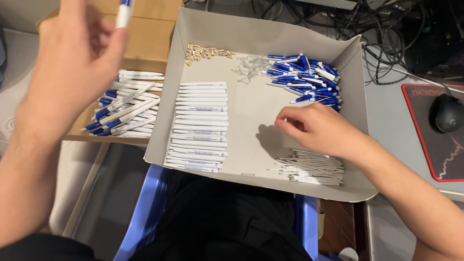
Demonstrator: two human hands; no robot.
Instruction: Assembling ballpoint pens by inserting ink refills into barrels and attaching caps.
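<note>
Grey cardboard tray (251,36) as landmark. Inside: white pen barrels (199,126) stacked in a column left of centre; blue-and-white pen tops (304,77) far right corner; thin white refills (313,168) near right corner; small tan pieces (205,52) along far wall. Right hand (316,129) over tray floor, fingers curled narrow; whether it holds anything cannot be told. Left hand (79,60), raised left of tray, pinches a blue-and-white pen (124,13). Finished pens (125,108) heaped in brown box beside tray.
</note>
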